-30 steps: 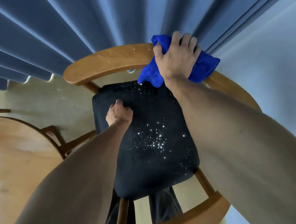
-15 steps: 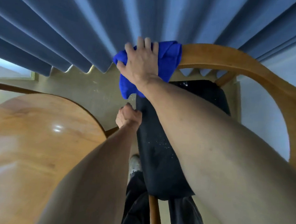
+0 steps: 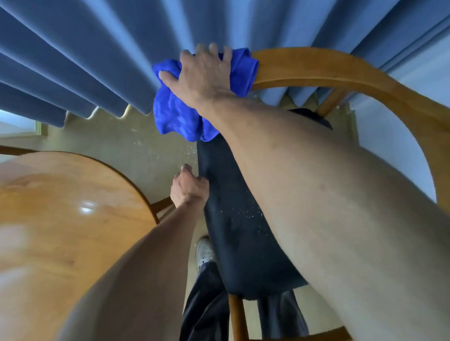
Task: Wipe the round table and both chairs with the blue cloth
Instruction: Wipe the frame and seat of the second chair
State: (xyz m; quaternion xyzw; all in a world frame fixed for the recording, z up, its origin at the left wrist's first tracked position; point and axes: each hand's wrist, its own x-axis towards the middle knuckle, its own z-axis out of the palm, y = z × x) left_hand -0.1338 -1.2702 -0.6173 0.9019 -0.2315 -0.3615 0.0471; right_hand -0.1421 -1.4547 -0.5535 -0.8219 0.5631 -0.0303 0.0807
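Right hand (image 3: 204,74) grips the cloth (image 3: 177,113) over the chair (image 3: 332,68) rail end; left hand (image 3: 188,187), curled, steadies the seat (image 3: 241,230). Firm pressure should wrap the rail.

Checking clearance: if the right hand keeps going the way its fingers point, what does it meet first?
Most likely the blue curtain. The right hand presses the blue cloth on the end of the chair's curved wooden rail, fingers pointing at the folds behind. The gap is unclear.
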